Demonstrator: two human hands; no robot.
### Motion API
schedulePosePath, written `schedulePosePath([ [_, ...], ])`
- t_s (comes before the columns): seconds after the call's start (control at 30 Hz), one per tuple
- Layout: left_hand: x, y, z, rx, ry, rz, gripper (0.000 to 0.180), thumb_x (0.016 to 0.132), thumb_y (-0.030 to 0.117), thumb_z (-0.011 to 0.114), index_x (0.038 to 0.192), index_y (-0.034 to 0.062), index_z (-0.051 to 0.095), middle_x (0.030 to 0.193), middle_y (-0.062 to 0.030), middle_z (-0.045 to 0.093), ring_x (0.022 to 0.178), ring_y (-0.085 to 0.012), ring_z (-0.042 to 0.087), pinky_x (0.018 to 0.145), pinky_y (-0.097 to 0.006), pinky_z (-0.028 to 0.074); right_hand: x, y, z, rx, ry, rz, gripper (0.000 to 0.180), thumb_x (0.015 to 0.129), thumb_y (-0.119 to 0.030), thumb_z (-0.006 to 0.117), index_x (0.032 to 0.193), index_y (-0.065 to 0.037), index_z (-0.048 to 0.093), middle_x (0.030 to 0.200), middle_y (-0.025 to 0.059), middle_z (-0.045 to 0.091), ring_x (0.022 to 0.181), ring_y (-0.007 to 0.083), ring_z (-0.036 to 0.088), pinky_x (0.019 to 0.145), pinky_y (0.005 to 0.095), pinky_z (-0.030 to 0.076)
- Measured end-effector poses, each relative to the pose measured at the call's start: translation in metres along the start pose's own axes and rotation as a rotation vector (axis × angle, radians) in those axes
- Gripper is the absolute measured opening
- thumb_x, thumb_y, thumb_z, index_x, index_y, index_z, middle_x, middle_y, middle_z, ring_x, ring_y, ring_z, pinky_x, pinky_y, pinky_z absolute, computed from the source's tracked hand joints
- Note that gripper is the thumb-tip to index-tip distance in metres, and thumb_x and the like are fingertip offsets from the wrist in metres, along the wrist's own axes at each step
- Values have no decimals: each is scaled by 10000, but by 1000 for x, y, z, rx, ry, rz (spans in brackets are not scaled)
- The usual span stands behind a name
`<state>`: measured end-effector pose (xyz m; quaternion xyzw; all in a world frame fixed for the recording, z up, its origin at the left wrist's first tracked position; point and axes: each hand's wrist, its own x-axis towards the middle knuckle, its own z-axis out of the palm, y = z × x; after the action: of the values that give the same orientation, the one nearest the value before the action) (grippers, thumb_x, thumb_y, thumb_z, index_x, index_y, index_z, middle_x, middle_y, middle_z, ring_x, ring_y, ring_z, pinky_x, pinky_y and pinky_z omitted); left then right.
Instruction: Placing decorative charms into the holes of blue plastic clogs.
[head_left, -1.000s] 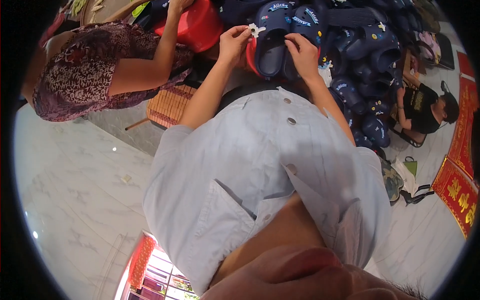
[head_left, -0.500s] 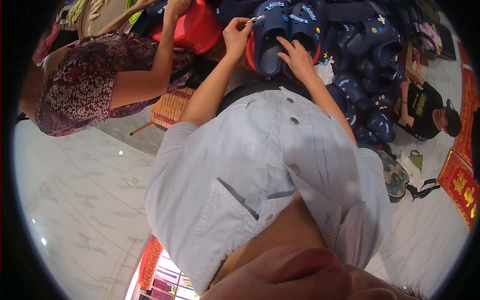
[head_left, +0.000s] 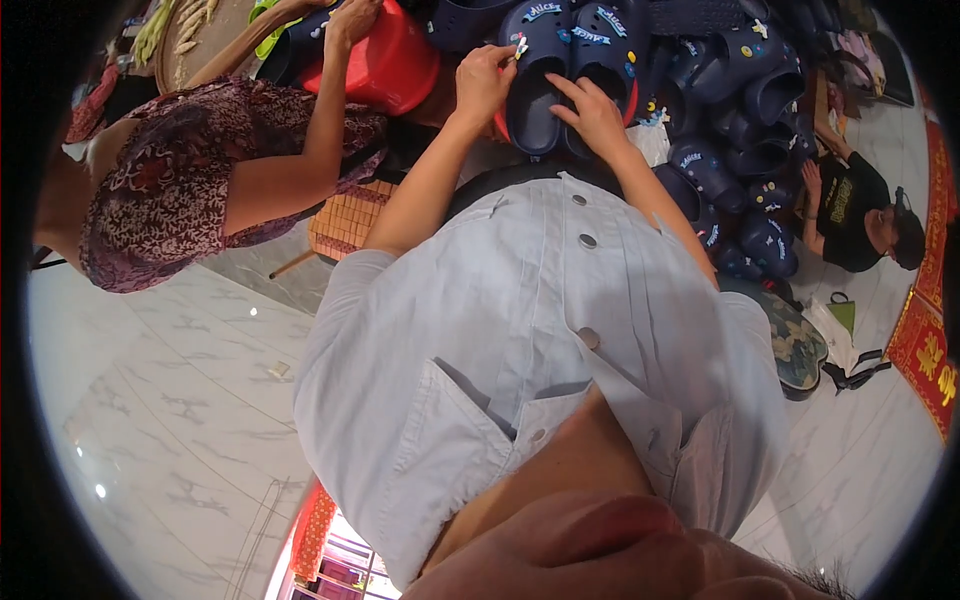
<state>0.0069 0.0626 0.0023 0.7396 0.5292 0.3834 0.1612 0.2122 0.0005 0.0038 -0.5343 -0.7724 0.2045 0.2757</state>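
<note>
The left hand pinched a small white charm between its fingers; the right hand, fingers spread, pressed on a navy clog.

Two hands, many navy clogs, one red tub, two other people

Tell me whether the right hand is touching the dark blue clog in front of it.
Touching. In the head view the right hand lies flat on the dark blue clog, fingers spread over its upper with no gap showing between them.
</note>
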Motion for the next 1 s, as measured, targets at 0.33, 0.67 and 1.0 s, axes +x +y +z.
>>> schedulePosePath([
  [0.33,-2,-7,-3,-126,-53,-132,182,805,132,657,964,79,728,877,-108,684,844,-293,644,721,-409,524,0,-1,1,4,9,4,534,809,-220,714,1320,-245,561,867,109,510,784,316,578,694,413,481],
  [0.67,15,11,-24,391,-274,326,178,745,95,631,910,78,695,856,-76,671,842,-266,627,731,-383,525,1,4,0,34,-30,-7,515,793,-212,712,1293,-212,585,881,123,545,826,325,604,730,423,507],
  [1.0,22,19,-15,478,-411,393,160,704,140,633,807,29,683,822,-108,691,830,-278,653,737,-390,537,9,5,1,-1,-60,6,472,757,-189,715,1219,-150,628,906,165,582,858,350,618,763,434,520],
])
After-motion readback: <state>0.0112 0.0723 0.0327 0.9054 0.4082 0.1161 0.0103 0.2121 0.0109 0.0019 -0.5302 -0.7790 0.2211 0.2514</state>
